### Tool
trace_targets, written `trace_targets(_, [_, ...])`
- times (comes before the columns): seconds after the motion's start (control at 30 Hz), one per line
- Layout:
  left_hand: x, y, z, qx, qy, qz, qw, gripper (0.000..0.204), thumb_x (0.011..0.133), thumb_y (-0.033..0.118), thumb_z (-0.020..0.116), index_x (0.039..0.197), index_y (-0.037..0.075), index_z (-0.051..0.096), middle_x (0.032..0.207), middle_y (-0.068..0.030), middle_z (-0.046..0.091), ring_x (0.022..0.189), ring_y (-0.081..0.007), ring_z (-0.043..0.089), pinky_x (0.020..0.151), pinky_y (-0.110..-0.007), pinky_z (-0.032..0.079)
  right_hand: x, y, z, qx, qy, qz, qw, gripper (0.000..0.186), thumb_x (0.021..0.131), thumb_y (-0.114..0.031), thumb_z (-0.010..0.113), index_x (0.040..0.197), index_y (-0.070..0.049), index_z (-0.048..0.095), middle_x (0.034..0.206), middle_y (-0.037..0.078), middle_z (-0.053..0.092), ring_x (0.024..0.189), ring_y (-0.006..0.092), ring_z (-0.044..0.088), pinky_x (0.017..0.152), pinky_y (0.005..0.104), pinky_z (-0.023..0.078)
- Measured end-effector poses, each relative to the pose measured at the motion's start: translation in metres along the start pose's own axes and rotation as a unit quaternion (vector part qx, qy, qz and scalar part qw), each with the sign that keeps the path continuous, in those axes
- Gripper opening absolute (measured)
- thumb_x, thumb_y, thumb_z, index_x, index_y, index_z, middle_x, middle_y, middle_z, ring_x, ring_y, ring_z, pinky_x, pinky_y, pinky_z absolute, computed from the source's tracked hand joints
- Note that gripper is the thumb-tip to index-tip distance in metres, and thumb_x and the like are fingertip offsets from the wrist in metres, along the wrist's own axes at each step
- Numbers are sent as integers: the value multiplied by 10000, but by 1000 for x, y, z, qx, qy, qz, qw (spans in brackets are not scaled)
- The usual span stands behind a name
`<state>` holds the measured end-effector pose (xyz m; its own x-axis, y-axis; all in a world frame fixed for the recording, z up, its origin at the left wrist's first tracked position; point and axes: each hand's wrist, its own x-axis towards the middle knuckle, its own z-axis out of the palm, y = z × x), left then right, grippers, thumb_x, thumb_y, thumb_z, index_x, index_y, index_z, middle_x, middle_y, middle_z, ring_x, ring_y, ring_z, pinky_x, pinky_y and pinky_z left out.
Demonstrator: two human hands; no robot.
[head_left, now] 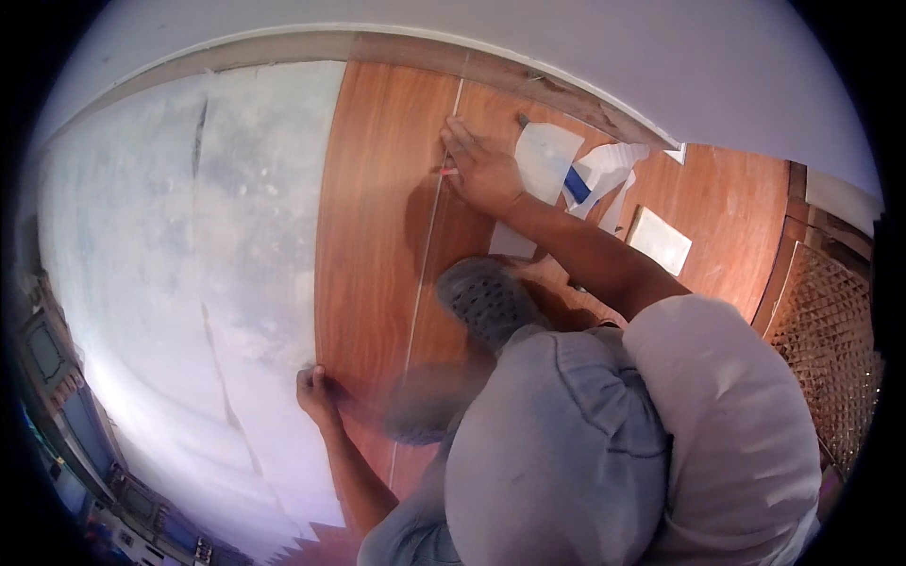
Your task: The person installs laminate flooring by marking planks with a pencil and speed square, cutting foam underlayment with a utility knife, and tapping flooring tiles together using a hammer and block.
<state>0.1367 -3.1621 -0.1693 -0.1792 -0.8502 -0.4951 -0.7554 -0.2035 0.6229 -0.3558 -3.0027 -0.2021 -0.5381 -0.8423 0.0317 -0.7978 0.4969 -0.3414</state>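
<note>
Reddish-brown wood-grain planks lie side by side, with a thin pale line along the joint. At the left edge of the outer plank, my left hand has its fingers curled and thumb up, closed at that edge. My right hand lies on the planks near the far wall, fingers stretched out across the pale line. By its thumb a small red thing pokes out; its kind is too small to tell. My shoe, grey with holes, stands on the planks.
Pale underlay sheeting covers the left floor. White paper pieces, a blue object and a cream rectangular block lie right of my right hand. A wall bounds the far side; a woven panel stands at right.
</note>
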Motion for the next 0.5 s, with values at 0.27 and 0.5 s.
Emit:
trace_targets(0.27, [9,-19,-13,19,-42,-4,999,293,946,199,719,749,74,542,711,29,530,673,-91,450,616,-262,396,-1,8,9,-37,43,-62,996,661,830,-250,745,1400,16,543,1550,178,455,1458,317,422,1106,415,451])
trace_targets(0.5, [6,13,-8,-50,-74,-32,996,262,943,185,720,773,48,575,649,-32,579,588,-130,540,568,-284,458,-3,14,13,-43,47,-59,996,658,830,-259,744,1400,4,547,1539,168,468,1459,310,418,1083,405,475])
